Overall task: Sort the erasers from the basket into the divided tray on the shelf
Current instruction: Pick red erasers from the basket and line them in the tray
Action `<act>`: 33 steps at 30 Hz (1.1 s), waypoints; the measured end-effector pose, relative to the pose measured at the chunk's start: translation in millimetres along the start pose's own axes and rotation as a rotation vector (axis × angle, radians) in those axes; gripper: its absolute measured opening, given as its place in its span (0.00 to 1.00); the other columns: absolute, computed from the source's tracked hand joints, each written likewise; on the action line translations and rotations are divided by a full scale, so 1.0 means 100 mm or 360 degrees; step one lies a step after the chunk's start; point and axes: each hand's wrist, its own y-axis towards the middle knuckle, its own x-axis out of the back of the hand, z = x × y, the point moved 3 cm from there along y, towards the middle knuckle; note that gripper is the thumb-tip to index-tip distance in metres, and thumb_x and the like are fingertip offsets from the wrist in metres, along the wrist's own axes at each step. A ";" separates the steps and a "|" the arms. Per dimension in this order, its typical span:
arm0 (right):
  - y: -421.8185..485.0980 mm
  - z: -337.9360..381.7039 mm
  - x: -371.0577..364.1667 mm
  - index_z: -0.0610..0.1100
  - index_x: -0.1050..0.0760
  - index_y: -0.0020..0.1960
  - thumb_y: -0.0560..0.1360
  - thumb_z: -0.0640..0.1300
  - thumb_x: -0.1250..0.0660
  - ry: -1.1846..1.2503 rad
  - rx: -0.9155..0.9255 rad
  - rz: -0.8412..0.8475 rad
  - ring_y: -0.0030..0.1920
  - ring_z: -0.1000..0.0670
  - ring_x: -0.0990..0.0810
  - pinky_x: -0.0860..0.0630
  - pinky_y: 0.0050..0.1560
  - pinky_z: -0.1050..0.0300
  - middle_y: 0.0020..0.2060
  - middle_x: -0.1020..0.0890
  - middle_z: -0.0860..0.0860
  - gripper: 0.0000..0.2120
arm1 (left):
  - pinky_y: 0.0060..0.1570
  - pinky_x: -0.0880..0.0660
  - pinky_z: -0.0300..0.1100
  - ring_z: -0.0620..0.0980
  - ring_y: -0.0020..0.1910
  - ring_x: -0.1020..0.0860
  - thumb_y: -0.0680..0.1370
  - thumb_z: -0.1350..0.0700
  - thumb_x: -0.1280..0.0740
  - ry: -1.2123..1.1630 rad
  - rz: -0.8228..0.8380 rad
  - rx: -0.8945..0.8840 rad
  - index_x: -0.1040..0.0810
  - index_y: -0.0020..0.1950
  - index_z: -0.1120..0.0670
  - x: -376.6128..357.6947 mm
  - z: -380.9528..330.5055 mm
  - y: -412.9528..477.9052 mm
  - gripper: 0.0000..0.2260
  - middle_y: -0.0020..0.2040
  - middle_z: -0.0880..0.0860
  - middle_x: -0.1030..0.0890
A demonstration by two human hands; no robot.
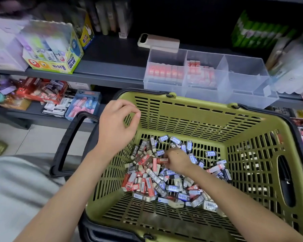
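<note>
Right-hand grip: right hand [177,161] is down in the basket, fingers bent into the heap at a red-sleeved eraser [162,160]; cannot tell whether they pinch it.
Left-hand grip: left hand [116,124] hovers over the basket's left rim, fingers loosely curled, thumb near forefinger, nothing in it.
Erasers: heap of small rectangular erasers [164,184] in red, blue and dark paper sleeves, jumbled on the basket floor.
Basket: olive-green slotted plastic basket [182,119], black handle [68,144] folded out to the left; stands just in front of the shelf.
Tray: clear plastic divided tray [243,79] on the grey metal shelf [112,67], beyond the basket's far rim; red-sleeved erasers [166,72] stand in rows in its left and middle compartments.
Surroundings: beige phone [158,41] lies just behind the tray; yellow glue-stick carton [59,56] sits farther left on the same shelf.
</note>
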 end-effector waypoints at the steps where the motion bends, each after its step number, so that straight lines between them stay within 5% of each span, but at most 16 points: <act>1: 0.00 0.00 0.02 0.41 0.22 0.50 0.73 0.44 0.33 0.0002 0.0033 0.0049 0.54 0.46 0.27 0.26 0.50 0.54 0.48 0.22 0.46 0.08 | 0.51 0.35 0.37 0.53 0.48 0.23 0.74 0.62 0.31 -0.0001 0.0006 0.0004 0.17 0.43 0.62 0.00 0.00 0.00 0.04 0.44 0.56 0.19; 4: -0.09 0.04 0.14 0.38 0.21 0.48 0.76 0.44 0.36 0.0146 -0.0002 -0.0017 0.46 0.49 0.22 0.23 0.44 0.55 0.43 0.20 0.46 0.09 | 0.52 0.32 0.37 0.50 0.48 0.23 0.74 0.62 0.31 -0.0087 0.0036 0.0015 0.17 0.44 0.61 0.00 -0.01 -0.02 0.04 0.45 0.54 0.19; 7: -0.27 0.09 0.39 0.36 0.21 0.46 0.76 0.45 0.33 0.1100 -0.0238 -0.0168 0.24 0.57 0.28 0.31 0.25 0.65 0.31 0.23 0.47 0.11 | 0.57 0.27 0.38 0.40 0.51 0.24 0.77 0.58 0.34 -0.0443 0.0338 0.0343 0.21 0.54 0.53 -0.07 -0.04 -0.14 0.07 0.52 0.47 0.21; 9: -0.44 0.28 0.55 0.41 0.19 0.45 0.72 0.48 0.30 0.1932 -0.0159 -0.0039 0.26 0.55 0.29 0.32 0.28 0.64 0.32 0.21 0.45 0.09 | 0.62 0.29 0.41 0.39 0.57 0.26 0.77 0.48 0.37 -0.0620 0.0708 0.0691 0.29 0.65 0.47 -0.20 -0.08 -0.31 0.16 0.60 0.44 0.24; 12: -0.63 0.63 0.66 0.44 0.19 0.48 0.70 0.46 0.30 0.2378 0.0130 0.0110 0.32 0.56 0.24 0.27 0.32 0.64 0.33 0.19 0.50 0.08 | 0.62 0.29 0.47 0.41 0.58 0.24 0.79 0.45 0.40 -0.0973 0.0975 0.1002 0.36 0.70 0.42 -0.34 -0.17 -0.53 0.20 0.60 0.45 0.23; 15: -0.64 0.73 0.56 0.44 0.20 0.51 0.72 0.38 0.30 0.2257 0.0091 0.0158 0.35 0.50 0.22 0.23 0.35 0.61 0.35 0.18 0.49 0.08 | 0.59 0.25 0.47 0.47 0.56 0.21 0.80 0.57 0.39 -0.1366 0.0704 0.1283 0.31 0.66 0.46 -0.35 -0.18 -0.58 0.14 0.56 0.52 0.19; 17: -0.62 0.70 0.40 0.41 0.20 0.48 0.72 0.39 0.29 0.1755 -0.0058 0.0218 0.35 0.47 0.21 0.21 0.39 0.58 0.32 0.18 0.52 0.05 | 0.56 0.23 0.46 0.50 0.52 0.19 0.80 0.61 0.41 -0.1389 0.0519 0.1303 0.30 0.63 0.50 -0.29 -0.14 -0.54 0.13 0.52 0.55 0.18; 21: -0.60 0.71 -0.02 0.37 0.22 0.46 0.73 0.50 0.31 0.0703 -0.0210 0.0322 0.32 0.52 0.25 0.28 0.32 0.60 0.36 0.20 0.47 0.15 | 0.30 0.24 0.37 0.46 0.33 0.20 0.81 0.62 0.43 -0.1618 0.0275 0.1345 0.26 0.57 0.53 -0.15 -0.04 -0.42 0.09 0.36 0.50 0.18; 24: -0.54 0.81 -0.14 0.44 0.27 0.42 0.73 0.54 0.31 0.0593 -0.0117 0.0082 0.29 0.57 0.29 0.36 0.26 0.66 0.31 0.26 0.53 0.14 | 0.23 0.34 0.33 0.45 0.30 0.25 0.81 0.63 0.43 -0.1984 0.0230 0.1494 0.22 0.53 0.56 -0.11 0.02 -0.38 0.10 0.34 0.52 0.21; 29: -0.39 0.95 -0.29 0.40 0.31 0.60 0.69 0.57 0.29 0.0403 -0.0004 0.0022 0.48 0.45 0.21 0.23 0.45 0.54 0.49 0.21 0.45 0.28 | 0.22 0.37 0.33 0.46 0.30 0.26 0.72 0.58 0.35 -0.2290 0.0230 0.1449 0.23 0.50 0.58 -0.08 0.03 -0.34 0.09 0.34 0.53 0.23; 33: -0.33 0.94 -0.39 0.41 0.38 0.62 0.67 0.57 0.27 0.0555 -0.0022 0.0086 0.51 0.44 0.22 0.25 0.45 0.54 0.51 0.22 0.46 0.33 | 0.23 0.37 0.34 0.46 0.31 0.27 0.70 0.56 0.34 -0.2291 0.0234 0.1432 0.22 0.51 0.58 -0.05 0.04 -0.36 0.12 0.35 0.53 0.24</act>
